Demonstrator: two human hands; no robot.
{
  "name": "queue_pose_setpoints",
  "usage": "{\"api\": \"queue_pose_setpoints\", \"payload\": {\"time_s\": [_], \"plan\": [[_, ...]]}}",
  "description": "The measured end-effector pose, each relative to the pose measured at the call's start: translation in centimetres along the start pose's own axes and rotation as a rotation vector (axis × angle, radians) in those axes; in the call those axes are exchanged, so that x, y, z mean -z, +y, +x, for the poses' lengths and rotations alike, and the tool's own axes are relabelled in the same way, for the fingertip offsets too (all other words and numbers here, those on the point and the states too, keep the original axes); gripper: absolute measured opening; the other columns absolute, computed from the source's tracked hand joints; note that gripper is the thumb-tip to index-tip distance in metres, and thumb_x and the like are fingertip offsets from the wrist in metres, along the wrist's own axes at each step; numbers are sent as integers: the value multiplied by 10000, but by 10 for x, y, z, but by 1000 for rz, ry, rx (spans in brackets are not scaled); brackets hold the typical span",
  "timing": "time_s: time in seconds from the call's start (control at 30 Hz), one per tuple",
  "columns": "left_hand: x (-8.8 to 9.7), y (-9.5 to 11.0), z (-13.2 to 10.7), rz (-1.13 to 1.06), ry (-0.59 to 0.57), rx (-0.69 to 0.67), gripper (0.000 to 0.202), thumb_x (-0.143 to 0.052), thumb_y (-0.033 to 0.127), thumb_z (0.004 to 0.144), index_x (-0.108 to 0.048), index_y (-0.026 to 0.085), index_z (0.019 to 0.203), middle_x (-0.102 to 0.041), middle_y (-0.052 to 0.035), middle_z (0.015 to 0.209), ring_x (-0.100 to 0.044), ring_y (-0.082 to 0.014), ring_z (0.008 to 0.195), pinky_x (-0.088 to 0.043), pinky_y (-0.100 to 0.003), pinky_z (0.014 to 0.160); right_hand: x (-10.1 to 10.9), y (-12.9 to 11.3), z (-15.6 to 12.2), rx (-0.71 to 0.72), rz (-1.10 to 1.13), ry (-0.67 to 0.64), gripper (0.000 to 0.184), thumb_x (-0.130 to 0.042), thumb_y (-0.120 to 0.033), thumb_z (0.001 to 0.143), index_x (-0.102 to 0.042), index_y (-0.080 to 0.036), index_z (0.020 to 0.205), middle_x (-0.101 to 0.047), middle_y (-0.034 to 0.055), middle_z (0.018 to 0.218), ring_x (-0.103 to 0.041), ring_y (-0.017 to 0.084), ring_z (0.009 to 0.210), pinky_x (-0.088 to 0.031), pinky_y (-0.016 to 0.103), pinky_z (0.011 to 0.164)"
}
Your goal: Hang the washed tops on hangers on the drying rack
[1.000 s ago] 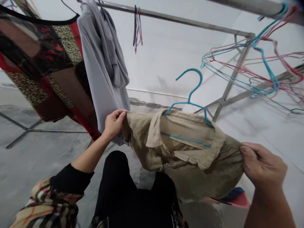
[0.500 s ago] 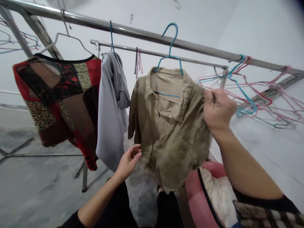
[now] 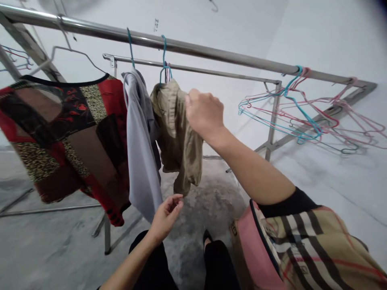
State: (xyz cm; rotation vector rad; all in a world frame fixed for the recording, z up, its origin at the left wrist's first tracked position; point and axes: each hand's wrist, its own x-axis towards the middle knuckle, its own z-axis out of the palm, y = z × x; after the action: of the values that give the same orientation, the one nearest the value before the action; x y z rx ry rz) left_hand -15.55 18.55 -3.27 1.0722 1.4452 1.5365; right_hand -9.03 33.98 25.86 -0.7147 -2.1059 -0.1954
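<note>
An olive-tan shirt (image 3: 172,133) hangs from a blue hanger (image 3: 164,56) whose hook sits on the metal rail (image 3: 211,50). My right hand (image 3: 205,112) is closed on the shirt's shoulder, and the shirt is turned nearly edge-on. Below its hem is my left hand (image 3: 167,215), fingers loosely curled and apart, with nothing in it. To the left of the shirt, close beside it, hangs a grey garment (image 3: 140,141) on another blue hanger. Further left is a red, black and patterned patchwork top (image 3: 72,133) on a grey wire hanger.
Several blue and pink empty hangers (image 3: 305,108) crowd the rail's right end. At lower right stands a pink container (image 3: 256,245) beside a checked cloth (image 3: 317,241) and a cardboard box (image 3: 237,245). A second rack (image 3: 193,69) is behind, near the white wall.
The shirt and its hanger have slid left along the rail towards the grey garment, turning from face-on to edge-on. My right hand has moved left with it. More of the checked cloth shows.
</note>
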Motion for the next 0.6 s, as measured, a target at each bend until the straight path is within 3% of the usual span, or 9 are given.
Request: {"api": "queue_pose_setpoints", "payload": {"time_s": [0.1,0.2,0.27,0.37,0.47,0.53,0.6], "plan": [[-12,4,1,27,-48,22,458,-672,494,772,-636,164,1087,-660,-50,918,-614,-181,878,-499,-320,826,-2,-17,-19,-7,51,-138,401,-268,-421,1039,-550,-158,1148,-668,102,1069,-601,287,1140,-459,474,973],[-26,5,2,73,-112,51,458,-675,501,777,-648,165,1087,-656,-37,874,-607,-162,818,-495,-293,772,-4,-13,-54,-40,78,-234,451,-265,-480,1033,-468,-184,1306,-642,92,1200,-606,259,1134,-467,426,981],[-35,4,4,87,-146,81,471,-692,514,763,-654,168,1080,-666,-38,878,-611,-160,815,-495,-286,769,-13,5,-91,-61,110,-295,470,-282,-480,1029,-398,-214,1398,-624,77,1260,-617,240,1109,-485,392,957],[-50,0,8,109,-162,133,511,-735,539,714,-659,175,1064,-691,-48,928,-630,-175,878,-500,-297,834,-35,56,-171,-178,169,-478,440,-352,-418,1017,-407,-249,1419,-629,63,1270,-621,224,1100,-501,365,928],[-66,-8,15,163,-169,184,557,-761,572,668,-664,178,1050,-705,-58,964,-642,-200,945,-499,-324,903,-46,118,-266,-527,246,-632,332,-481,-298,969,-554,-241,1289,-643,64,1240,-601,212,1138,-486,360,956],[-77,-15,20,203,-179,224,575,-768,591,645,-671,181,1036,-710,-63,974,-645,-213,967,-501,-340,923,-39,156,-323,-917,284,-549,274,-555,-279,941,-613,-213,1200,-655,66,1184,-601,203,1115,-471,368,984],[-87,-24,26,233,-196,264,569,-772,592,640,-677,185,1026,-710,-65,983,-647,-216,974,-502,-348,934,-21,189,-369,-1136,274,-455,306,-580,-334,937,-605,-170,1194,-632,83,1188,-603,211,1088,-489,413,967]]}}
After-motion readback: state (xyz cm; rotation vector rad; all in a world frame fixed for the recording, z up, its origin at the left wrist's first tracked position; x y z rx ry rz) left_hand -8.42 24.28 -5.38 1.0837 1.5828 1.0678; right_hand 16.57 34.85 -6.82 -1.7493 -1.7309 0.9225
